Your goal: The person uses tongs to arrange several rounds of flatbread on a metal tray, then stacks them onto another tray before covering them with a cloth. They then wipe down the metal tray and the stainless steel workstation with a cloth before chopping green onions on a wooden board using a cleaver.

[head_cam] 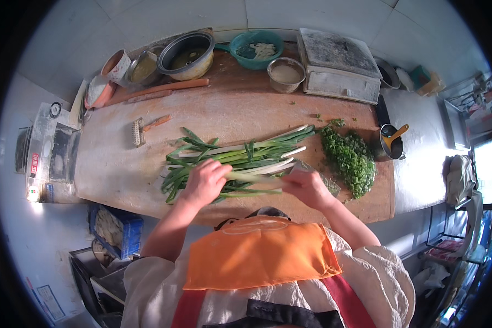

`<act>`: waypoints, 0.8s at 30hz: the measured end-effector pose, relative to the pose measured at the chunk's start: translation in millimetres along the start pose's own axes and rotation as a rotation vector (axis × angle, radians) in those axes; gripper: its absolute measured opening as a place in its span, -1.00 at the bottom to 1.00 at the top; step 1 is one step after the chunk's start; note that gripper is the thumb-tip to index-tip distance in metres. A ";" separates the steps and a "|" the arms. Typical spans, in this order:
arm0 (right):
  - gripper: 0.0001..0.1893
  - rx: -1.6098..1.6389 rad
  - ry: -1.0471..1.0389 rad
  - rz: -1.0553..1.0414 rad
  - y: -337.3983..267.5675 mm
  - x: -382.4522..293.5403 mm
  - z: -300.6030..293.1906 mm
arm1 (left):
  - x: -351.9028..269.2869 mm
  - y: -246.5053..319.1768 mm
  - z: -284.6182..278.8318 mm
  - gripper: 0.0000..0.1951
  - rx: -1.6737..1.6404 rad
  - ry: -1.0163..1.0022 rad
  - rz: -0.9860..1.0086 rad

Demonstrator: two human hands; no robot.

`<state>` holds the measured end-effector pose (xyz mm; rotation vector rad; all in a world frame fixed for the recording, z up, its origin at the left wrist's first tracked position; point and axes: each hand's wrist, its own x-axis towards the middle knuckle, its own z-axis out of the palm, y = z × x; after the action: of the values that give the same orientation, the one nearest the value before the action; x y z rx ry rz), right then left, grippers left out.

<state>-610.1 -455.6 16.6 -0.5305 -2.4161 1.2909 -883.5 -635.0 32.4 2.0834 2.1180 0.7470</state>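
Note:
Both my hands hold one pale green onion stalk (pixel 254 178) between them, slightly blurred. My left hand (pixel 205 182) grips it towards its leafy side, over a pile of green onions (pixel 238 153) with white ends pointing right. At the stalk's other end, my right hand (pixel 309 188) closes its fingers on it. The blade of a cleaver (pixel 330 183), specked with green, lies flat on the wooden board (pixel 213 108), partly hidden by my right hand. Right of the blade is a heap of chopped green onions (pixel 350 164).
Along the back stand a cooking pot (pixel 205 67), a teal colander (pixel 256 59), a steel bowl (pixel 285 84) and a floury scale (pixel 340 84). Rolling pins (pixel 180 85) lie back left, a small toothed tool (pixel 138 132) nearer. A metal cup with a yellow-handled utensil (pixel 389 149) is right.

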 end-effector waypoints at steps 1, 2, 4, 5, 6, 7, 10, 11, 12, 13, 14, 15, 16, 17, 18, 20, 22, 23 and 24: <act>-0.83 -0.020 -0.006 0.039 3.4 -0.7 2.5 | -7.1 11.2 -1.9 -0.70 -0.004 0.018 0.032; -0.84 -0.040 -0.011 0.078 9.7 -0.4 9.0 | -16.2 14.6 4.9 -0.72 -0.028 0.011 0.031; -0.84 -0.082 -0.004 0.197 16.5 16.2 28.8 | -43.8 11.6 28.1 -0.66 0.014 -0.031 -0.016; -0.81 -0.080 0.036 0.234 16.4 34.5 41.6 | -55.2 10.0 41.7 -0.64 0.031 -0.036 -0.049; -0.79 -0.197 0.133 0.134 22.6 53.2 59.0 | -64.9 7.4 54.9 -0.63 0.006 -0.085 -0.105; -0.78 -0.193 0.144 0.147 22.9 71.1 73.4 | -66.9 9.3 60.2 -0.63 -0.008 -0.046 -0.104; -0.83 -0.380 0.129 0.192 44.7 114.7 107.2 | -63.5 23.6 65.7 -0.66 -0.027 0.016 -0.127; -0.85 -0.435 0.091 0.240 52.5 122.9 112.1 | -64.4 26.2 65.3 -0.65 -0.056 0.039 -0.129; -0.86 -0.272 0.144 0.265 45.9 128.9 105.9 | -70.2 26.6 64.2 -0.65 -0.081 0.072 -0.147; -0.83 -0.062 0.163 0.283 27.6 132.0 88.2 | -76.7 26.7 62.6 -0.64 -0.104 0.108 -0.169; -0.84 0.154 0.222 0.288 21.2 129.5 68.9 | -82.1 24.3 61.5 -0.63 -0.094 0.173 -0.167; -0.83 0.293 0.255 0.313 16.1 124.9 48.0 | -90.6 19.9 60.5 -0.62 -0.086 0.239 -0.169; -0.80 0.358 0.241 0.387 4.7 117.8 23.2 | -100.2 15.8 59.8 -0.61 -0.077 0.303 -0.174; -0.76 0.461 0.321 0.325 -0.5 107.8 5.6 | -108.3 10.3 57.7 -0.60 -0.038 0.361 -0.275; -0.79 0.483 0.349 0.281 0.0 98.8 -10.8 | -114.6 3.2 53.4 -0.60 0.004 0.413 -0.373; -0.84 0.543 0.367 0.219 -21.7 88.3 -26.9 | -116.7 -17.7 40.6 -0.62 0.140 0.638 -0.498; -0.84 0.295 0.356 0.144 -38.3 84.7 -27.5 | -127.5 -42.8 41.2 -0.60 0.148 0.706 -0.852; -0.83 0.125 0.340 0.098 -46.6 84.2 -23.2 | -131.4 -54.4 47.3 -0.58 0.151 0.735 -1.031; -0.83 -0.036 0.322 0.045 -51.4 85.6 -16.4 | -133.4 -65.7 50.2 -0.58 -0.002 0.692 -1.080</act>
<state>-685.0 -429.4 79.5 -0.7443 -2.1741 1.0857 -914.8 -745.8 -74.3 0.3869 2.9849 1.2991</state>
